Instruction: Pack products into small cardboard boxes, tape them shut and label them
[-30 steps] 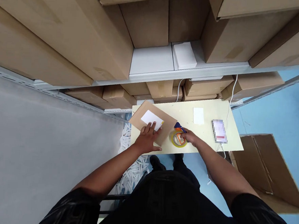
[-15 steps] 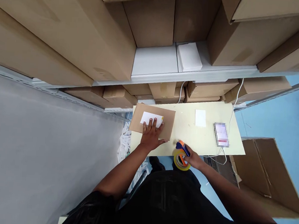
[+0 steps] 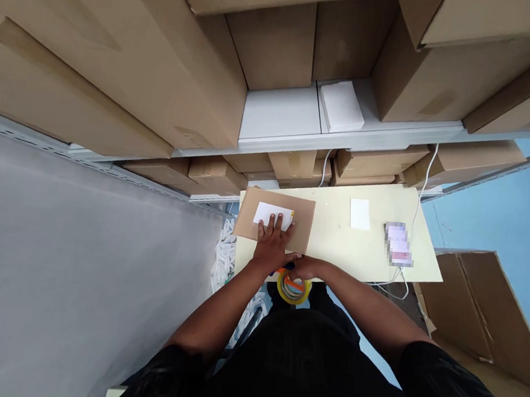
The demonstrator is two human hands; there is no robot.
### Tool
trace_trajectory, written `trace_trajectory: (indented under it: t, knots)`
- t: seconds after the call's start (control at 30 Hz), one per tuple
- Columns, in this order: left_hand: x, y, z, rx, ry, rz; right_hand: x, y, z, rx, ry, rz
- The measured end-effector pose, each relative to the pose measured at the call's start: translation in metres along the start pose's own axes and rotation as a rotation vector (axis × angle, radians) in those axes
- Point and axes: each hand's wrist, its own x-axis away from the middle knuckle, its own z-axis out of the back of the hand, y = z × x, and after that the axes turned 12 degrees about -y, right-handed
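A flat brown cardboard parcel (image 3: 302, 216) with a white label (image 3: 268, 211) lies at the left end of a pale yellow table (image 3: 334, 246). My left hand (image 3: 273, 244) rests flat on the parcel, fingers spread over the label's near edge. My right hand (image 3: 305, 266) is closed on a tape dispenser (image 3: 293, 288) with a yellow roll and orange and blue parts, held at the table's near edge just below the parcel and close to my left wrist.
A white card (image 3: 360, 213) and a phone (image 3: 398, 244) on a white cable lie on the table's right half. Large cardboard boxes (image 3: 120, 61) fill shelves above and behind. An open box (image 3: 479, 304) stands on the blue floor at right. White paper strips (image 3: 224, 262) litter the floor at left.
My right hand carried the tape dispenser off the table top, down and then left to the near edge below the parcel. My left hand turned the parcel square and stayed on it.
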Motion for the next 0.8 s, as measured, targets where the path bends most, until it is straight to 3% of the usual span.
trace_trajectory:
  t: [0.1,0.2,0.3,0.37,0.47,0.6,0.7,0.8]
  knots:
    - [0.001,0.0,-0.001,0.017,0.026,-0.005,0.031,0.016,-0.01,-0.046,0.039,-0.056]
    - [0.001,0.0,-0.004,0.038,0.054,-0.007,0.085,0.047,-0.015,-0.057,0.14,-0.143]
    - [0.001,-0.001,-0.008,0.052,0.09,-0.015,0.146,0.069,-0.012,-0.138,0.284,-0.149]
    - [0.0,-0.001,-0.012,0.055,0.115,-0.014,0.178,0.068,-0.001,-0.211,0.373,-0.126]
    - [0.001,-0.001,-0.019,0.059,0.137,-0.005,0.207,0.038,0.029,-0.25,0.645,-0.007]
    - [0.004,0.008,-0.027,0.082,0.144,0.07,0.212,-0.038,0.09,-0.336,0.963,0.133]
    - [0.007,0.019,-0.029,0.127,0.123,0.107,0.201,-0.094,0.141,-0.366,1.079,0.25]
    - [0.01,0.029,-0.028,0.187,0.106,0.128,0.184,-0.139,0.19,-0.218,1.127,0.286]
